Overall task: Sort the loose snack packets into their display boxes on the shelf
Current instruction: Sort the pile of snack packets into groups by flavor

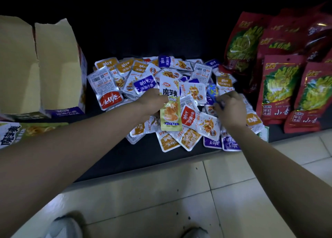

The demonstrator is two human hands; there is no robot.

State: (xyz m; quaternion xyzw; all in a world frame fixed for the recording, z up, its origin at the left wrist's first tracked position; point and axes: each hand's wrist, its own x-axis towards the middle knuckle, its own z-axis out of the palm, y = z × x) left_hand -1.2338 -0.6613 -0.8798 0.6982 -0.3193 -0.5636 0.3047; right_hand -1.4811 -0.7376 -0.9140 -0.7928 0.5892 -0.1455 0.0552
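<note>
A heap of small silver snack packets [125, 79] with orange, purple and red labels lies on the dark shelf [111, 158]. My left hand [152, 103] grips a long white-and-yellow packet [169, 105] upright over the middle of the heap. To its right, my right hand [230, 110] pinches a small blue packet [212, 91] at the heap's right side. An open display box [53, 63] with purple print stands at the left, flaps up, its inside bare cardboard. A green-and-white display box [27, 132] matching the long packet lies at the lower left.
Large red bags [276, 88] with green pictures stand and lean at the right of the shelf. The shelf's front edge runs diagonally above a pale tiled floor [161, 193]. My shoes [66, 227] show at the bottom.
</note>
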